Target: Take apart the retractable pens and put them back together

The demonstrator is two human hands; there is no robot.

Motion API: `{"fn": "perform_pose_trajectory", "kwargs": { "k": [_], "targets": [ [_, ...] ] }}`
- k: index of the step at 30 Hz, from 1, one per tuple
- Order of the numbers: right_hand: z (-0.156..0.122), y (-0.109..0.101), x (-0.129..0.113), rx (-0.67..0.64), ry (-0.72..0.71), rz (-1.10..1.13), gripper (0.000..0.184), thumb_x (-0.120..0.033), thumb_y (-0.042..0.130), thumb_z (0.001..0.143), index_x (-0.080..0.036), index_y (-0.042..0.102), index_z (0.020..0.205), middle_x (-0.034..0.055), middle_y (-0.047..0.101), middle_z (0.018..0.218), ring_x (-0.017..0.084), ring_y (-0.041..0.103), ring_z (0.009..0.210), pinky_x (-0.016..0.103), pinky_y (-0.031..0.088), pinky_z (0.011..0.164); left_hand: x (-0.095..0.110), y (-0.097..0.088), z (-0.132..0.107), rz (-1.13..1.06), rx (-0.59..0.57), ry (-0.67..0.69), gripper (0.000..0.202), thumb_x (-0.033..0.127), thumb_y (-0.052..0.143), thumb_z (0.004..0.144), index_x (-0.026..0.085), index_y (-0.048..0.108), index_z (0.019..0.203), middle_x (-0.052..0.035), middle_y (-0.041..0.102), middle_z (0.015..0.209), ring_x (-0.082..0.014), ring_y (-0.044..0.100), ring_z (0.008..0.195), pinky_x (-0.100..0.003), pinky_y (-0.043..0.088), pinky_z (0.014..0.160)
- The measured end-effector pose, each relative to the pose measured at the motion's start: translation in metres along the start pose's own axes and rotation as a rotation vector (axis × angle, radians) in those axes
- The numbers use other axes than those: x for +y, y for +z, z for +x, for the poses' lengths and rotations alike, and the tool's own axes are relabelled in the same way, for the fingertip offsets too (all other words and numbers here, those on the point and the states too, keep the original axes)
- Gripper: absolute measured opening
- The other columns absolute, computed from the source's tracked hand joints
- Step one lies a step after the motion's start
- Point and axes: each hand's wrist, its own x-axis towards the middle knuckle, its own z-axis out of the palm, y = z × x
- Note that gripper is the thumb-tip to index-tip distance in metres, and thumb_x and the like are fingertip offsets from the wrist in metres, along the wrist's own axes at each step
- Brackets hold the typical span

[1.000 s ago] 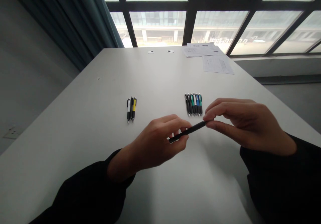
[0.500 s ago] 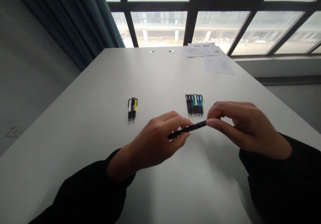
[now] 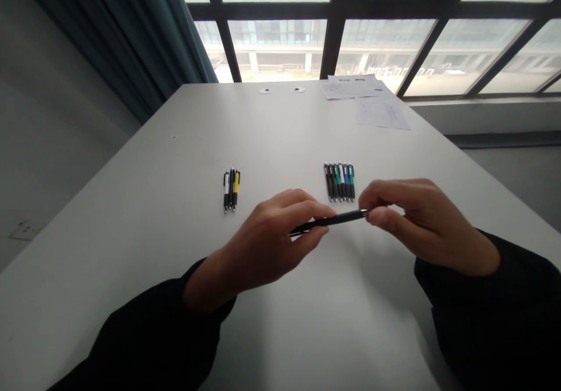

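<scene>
I see the left hand (image 3: 265,240) holding a slim black pen (image 3: 344,218). Right hand (image 3: 423,221) pinches its silver end (image 3: 364,213)

white table (image 3: 280,134) | bright dark-framed window (image 3: 368,10) beyond it | blue-grey curtain (image 3: 118,34), left | shadowed grey wall (image 3: 48,104)

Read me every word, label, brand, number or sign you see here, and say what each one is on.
No text is readable.
Flat white paper sheets: printed, but too small and blurred to read.
Slim black pen held in the hands: no legible lettering.
Row of black, green, white and blue pens: nothing legible.
Three white, black and yellow pens: nothing legible.
</scene>
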Motion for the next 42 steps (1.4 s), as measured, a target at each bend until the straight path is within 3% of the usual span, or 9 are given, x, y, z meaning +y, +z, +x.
{"fn": "perform_pose_trajectory", "kwargs": {
  "k": [3,10,13,15,17,19,24,30,42],
  "targets": [
    [0.000,0.003,-0.001,-0.013,-0.020,-0.050,0.025,-0.036,0.055,0.099,-0.021,0.056,0.078,-0.0023,0.054,0.061,0.011,0.046,0.051,0.026,0.036,0.051,-0.002,-0.002,-0.001,0.017,-0.001,0.013,0.021,0.008,0.066,0.087,0.014,0.070,0.107,-0.0054,0.071,0.099,-0.0133,0.066,0.088,-0.025,0.054,0.079],
    [0.005,0.019,-0.002,-0.102,0.116,0.042,0.045,-0.040,0.042,0.104,-0.021,0.044,0.064,-0.0049,0.042,0.052,0.009,0.038,0.046,0.026,0.030,0.049,-0.008,-0.013,0.002,0.263,0.061,0.170,0.014,0.012,0.065,0.092,0.017,0.072,0.103,-0.0051,0.075,0.091,-0.0159,0.065,0.083,-0.031,0.053,0.076],
    [0.007,0.029,-0.004,-0.197,0.157,0.228,0.042,-0.041,0.044,0.104,-0.019,0.053,0.069,-0.0033,0.055,0.056,0.009,0.049,0.049,0.022,0.038,0.052,-0.011,-0.023,0.003,0.413,0.215,0.194,0.011,0.019,0.072,0.088,0.024,0.073,0.098,-0.0028,0.077,0.101,-0.0221,0.066,0.100,-0.041,0.050,0.093],
    [0.006,0.037,-0.008,-0.257,0.135,0.329,0.039,-0.040,0.045,0.104,-0.017,0.059,0.075,-0.0009,0.063,0.061,0.009,0.056,0.054,0.020,0.043,0.056,-0.012,-0.028,0.003,0.437,0.311,0.156,0.023,0.026,0.076,0.085,0.026,0.071,0.107,-0.0054,0.071,0.123,-0.0286,0.059,0.122,-0.048,0.047,0.104],
    [0.005,0.045,-0.012,-0.279,0.102,0.380,0.037,-0.037,0.047,0.103,-0.016,0.062,0.077,0.0009,0.068,0.065,0.009,0.060,0.056,0.019,0.045,0.058,-0.011,-0.029,0.003,0.334,0.336,0.089,0.048,0.032,0.078,0.082,0.028,0.063,0.128,-0.0088,0.055,0.146,-0.0327,0.049,0.135,-0.048,0.049,0.105],
    [0.003,0.051,-0.014,-0.274,0.066,0.382,0.036,-0.035,0.049,0.103,-0.015,0.064,0.078,0.0017,0.069,0.066,0.008,0.061,0.058,0.018,0.045,0.058,-0.009,-0.027,0.002,0.119,0.296,0.011,0.068,0.030,0.077,0.084,0.030,0.047,0.145,-0.0098,0.045,0.154,-0.0316,0.051,0.134,-0.043,0.055,0.100],
    [-0.001,0.058,-0.014,-0.285,0.011,0.310,0.036,-0.034,0.049,0.102,-0.013,0.066,0.079,0.0032,0.068,0.066,0.010,0.060,0.056,0.021,0.043,0.057,0.002,-0.020,0.001,-0.352,0.104,-0.173,0.075,0.014,0.069,0.089,0.035,0.034,0.152,-0.0062,0.061,0.136,-0.0185,0.072,0.096,-0.035,0.064,0.089],
    [-0.001,0.061,-0.013,-0.310,0.014,0.287,0.035,-0.033,0.048,0.102,-0.012,0.067,0.082,0.0047,0.069,0.069,0.011,0.062,0.061,0.023,0.045,0.060,0.011,-0.023,0.002,-0.371,0.097,-0.157,0.055,0.008,0.071,0.086,0.027,0.054,0.135,-0.0038,0.068,0.122,-0.0161,0.074,0.090,-0.032,0.065,0.086],
    [-0.003,0.063,-0.014,-0.253,0.011,0.306,0.032,-0.032,0.045,0.103,-0.015,0.063,0.082,0.0043,0.067,0.070,0.012,0.060,0.062,0.024,0.045,0.061,0.012,-0.020,0.004,-0.363,0.151,-0.142,0.062,0.007,0.072,0.084,0.027,0.052,0.139,-0.0041,0.069,0.116,-0.0177,0.073,0.093,-0.033,0.065,0.086]
  ]
}}
